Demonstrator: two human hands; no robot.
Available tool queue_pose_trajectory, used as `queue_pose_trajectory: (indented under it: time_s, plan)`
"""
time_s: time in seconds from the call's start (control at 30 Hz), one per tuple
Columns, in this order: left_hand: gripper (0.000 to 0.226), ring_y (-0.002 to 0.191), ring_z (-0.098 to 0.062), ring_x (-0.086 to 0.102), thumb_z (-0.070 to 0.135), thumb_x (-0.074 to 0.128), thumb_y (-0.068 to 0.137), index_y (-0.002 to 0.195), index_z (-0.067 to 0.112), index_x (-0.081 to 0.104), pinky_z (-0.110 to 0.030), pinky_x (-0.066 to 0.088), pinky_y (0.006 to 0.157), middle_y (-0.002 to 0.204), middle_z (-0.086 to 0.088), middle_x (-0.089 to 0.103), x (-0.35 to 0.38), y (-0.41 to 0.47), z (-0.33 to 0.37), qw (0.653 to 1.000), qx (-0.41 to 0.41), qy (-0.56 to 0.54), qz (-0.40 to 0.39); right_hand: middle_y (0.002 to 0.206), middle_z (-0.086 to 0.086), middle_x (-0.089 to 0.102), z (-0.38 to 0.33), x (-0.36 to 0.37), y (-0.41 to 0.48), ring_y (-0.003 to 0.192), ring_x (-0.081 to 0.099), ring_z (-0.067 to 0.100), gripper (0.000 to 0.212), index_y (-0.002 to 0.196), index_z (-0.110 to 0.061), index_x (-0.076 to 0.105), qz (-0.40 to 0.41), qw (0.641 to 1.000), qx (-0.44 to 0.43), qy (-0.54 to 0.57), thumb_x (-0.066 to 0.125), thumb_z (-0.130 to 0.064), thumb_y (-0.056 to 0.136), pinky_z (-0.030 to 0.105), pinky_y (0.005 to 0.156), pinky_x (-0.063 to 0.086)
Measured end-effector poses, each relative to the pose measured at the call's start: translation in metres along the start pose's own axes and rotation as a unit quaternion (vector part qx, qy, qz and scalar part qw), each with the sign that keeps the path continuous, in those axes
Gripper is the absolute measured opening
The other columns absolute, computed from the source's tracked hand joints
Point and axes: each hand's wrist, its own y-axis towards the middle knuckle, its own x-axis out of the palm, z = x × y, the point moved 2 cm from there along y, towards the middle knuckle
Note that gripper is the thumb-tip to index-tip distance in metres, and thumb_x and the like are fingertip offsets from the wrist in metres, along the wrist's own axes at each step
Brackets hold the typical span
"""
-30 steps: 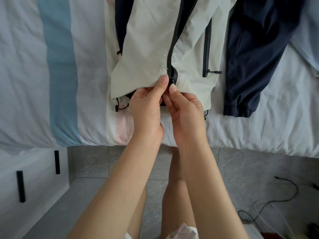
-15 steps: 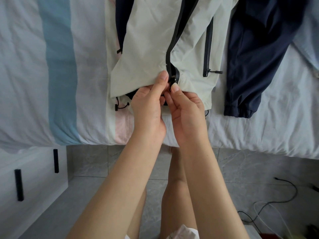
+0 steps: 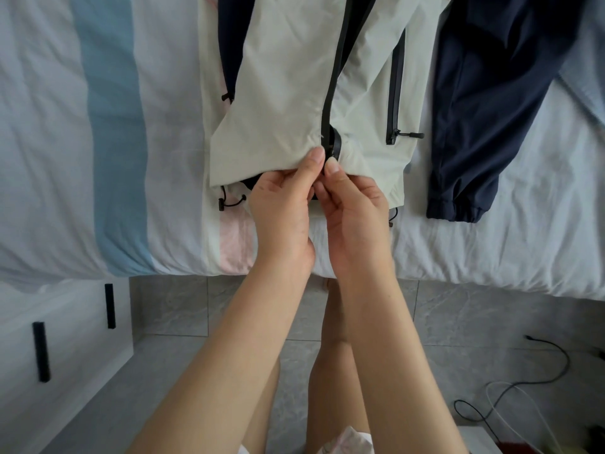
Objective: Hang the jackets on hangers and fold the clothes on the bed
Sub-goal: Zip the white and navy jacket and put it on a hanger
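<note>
— Where is the jacket?
— The cream jacket (image 3: pixel 288 93) lies on the bed (image 3: pixel 491 250), its hem at the near edge and its black zipper (image 3: pixel 331 93) running up the middle
— And the hands?
— Both meet at the zipper's bottom end. The left hand (image 3: pixel 281 208) pinches the hem of one front panel between thumb and curled fingers. The right hand (image 3: pixel 355 211) pinches the other side, thumbs nearly touching
— Anything else nearby?
— Navy trousers (image 3: pixel 484 109) lie just right of the jacket, and a dark cable (image 3: pixel 560 371) curls on the tiled floor
</note>
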Motion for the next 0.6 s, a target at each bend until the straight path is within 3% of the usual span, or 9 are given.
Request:
queue_pose_trajectory:
  time_s: [0.1, 0.2, 0.27, 0.4, 0.47, 0.53, 0.6]
  plan:
    - [0.011, 0.059, -0.003, 0.059, 0.004, 0.071, 0.081, 0.072, 0.007, 0.064, -0.017, 0.048, 0.063, 0.061, 0.006, 0.063, -0.004, -0.002, -0.001, 0.998, 0.041, 0.037, 0.024, 0.064, 0.002, 0.065, 0.003, 0.001, -0.005, 0.064, 0.063, 0.008, 0.025, 0.065, -0.009, 0.06, 0.03, 1.0, -0.005, 0.0, 0.061, 0.002, 0.088, 0.017, 0.066, 0.052]
    - [0.01, 0.064, -0.009, 0.064, 0.0, 0.072, 0.079, 0.072, 0.001, 0.066, -0.021, 0.052, 0.065, 0.063, -0.001, 0.067, -0.01, -0.003, -0.004, 0.995, 0.07, 0.052, 0.038, 0.062, 0.001, 0.063, 0.007, 0.003, -0.009, 0.063, 0.063, 0.008, 0.025, 0.065, -0.007, 0.058, 0.06, 0.998, 0.013, 0.019, 0.06, 0.004, 0.088, 0.016, 0.065, 0.053]
    - [0.009, 0.067, -0.011, 0.065, 0.001, 0.072, 0.079, 0.072, 0.002, 0.067, -0.023, 0.054, 0.068, 0.066, -0.002, 0.068, -0.013, -0.002, -0.005, 0.993, 0.086, 0.074, 0.039, 0.064, 0.003, 0.064, 0.009, 0.004, -0.009, 0.068, 0.064, 0.01, 0.026, 0.065, -0.007, 0.059, 0.072, 0.997, 0.014, 0.03, 0.059, 0.006, 0.087, 0.017, 0.068, 0.055]
    - [0.017, 0.058, -0.006, 0.058, 0.008, 0.07, 0.084, 0.069, 0.005, 0.063, -0.022, 0.048, 0.061, 0.059, 0.003, 0.061, -0.018, 0.004, 0.001, 0.983, 0.118, 0.139, 0.026, 0.073, 0.009, 0.061, 0.012, 0.011, -0.008, 0.077, 0.062, 0.017, 0.019, 0.07, -0.005, 0.059, 0.062, 0.998, -0.017, 0.011, 0.061, 0.004, 0.087, 0.021, 0.077, 0.055]
    - [0.02, 0.058, -0.008, 0.055, 0.014, 0.07, 0.085, 0.068, 0.008, 0.061, -0.026, 0.047, 0.06, 0.059, 0.002, 0.058, -0.024, 0.01, 0.009, 0.975, 0.141, 0.171, 0.028, 0.078, 0.014, 0.059, 0.009, 0.014, -0.007, 0.078, 0.059, 0.018, 0.013, 0.076, -0.002, 0.059, 0.039, 0.996, -0.039, -0.076, 0.066, -0.004, 0.086, 0.021, 0.074, 0.052]
    - [0.015, 0.062, -0.008, 0.059, 0.016, 0.07, 0.084, 0.072, 0.01, 0.062, -0.026, 0.05, 0.063, 0.065, 0.001, 0.063, -0.033, 0.014, 0.015, 0.968, 0.157, 0.19, 0.038, 0.075, 0.008, 0.067, 0.001, 0.011, -0.003, 0.074, 0.063, 0.01, 0.017, 0.075, -0.003, 0.064, 0.001, 0.971, -0.054, -0.233, 0.071, -0.016, 0.084, 0.017, 0.069, 0.051]
    - [0.008, 0.071, -0.011, 0.065, 0.016, 0.07, 0.084, 0.081, 0.012, 0.065, -0.028, 0.053, 0.069, 0.074, -0.002, 0.068, -0.042, 0.015, 0.021, 0.962, 0.174, 0.207, 0.034, 0.073, -0.008, 0.072, -0.009, 0.006, 0.0, 0.072, 0.067, 0.001, 0.016, 0.077, -0.016, 0.072, -0.038, 0.894, -0.07, -0.442, 0.077, -0.03, 0.077, 0.019, 0.07, 0.052]
